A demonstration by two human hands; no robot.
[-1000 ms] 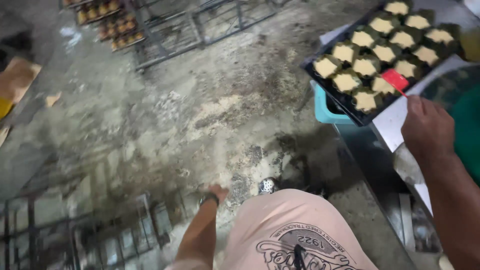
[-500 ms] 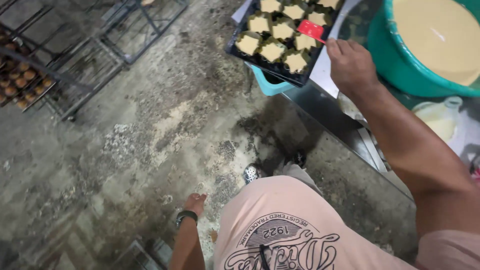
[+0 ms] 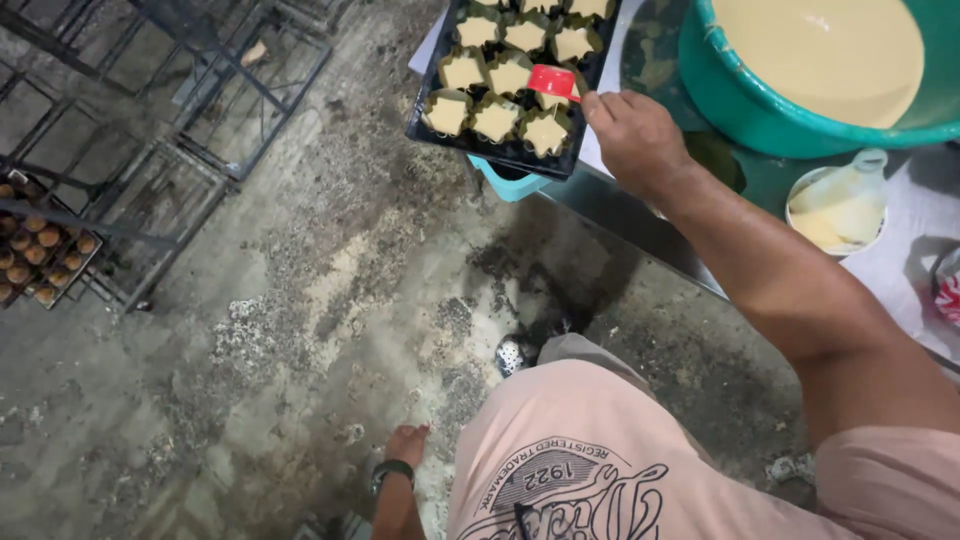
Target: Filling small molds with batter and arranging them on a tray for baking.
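My right hand (image 3: 635, 135) is closed on the handle of a small red scoop (image 3: 552, 80), which hovers over a black baking tray (image 3: 500, 155) at the table's edge. The tray carries several star-shaped moulds (image 3: 497, 120) filled with pale yellow batter. My left hand (image 3: 407, 444) hangs low beside my leg above the concrete floor, holding nothing, fingers loosely apart, with a dark watch on the wrist.
A large teal basin of batter (image 3: 800, 60) stands on the table, right of the tray. A small white cup of batter (image 3: 838, 205) sits below it. Metal racks (image 3: 180, 130) stand at the left, one holding a tray of browned cakes (image 3: 40, 255).
The view has swung right and nearer to the table. My right hand with the red scoop now reaches further over the tray. My left hand stays hanging low.
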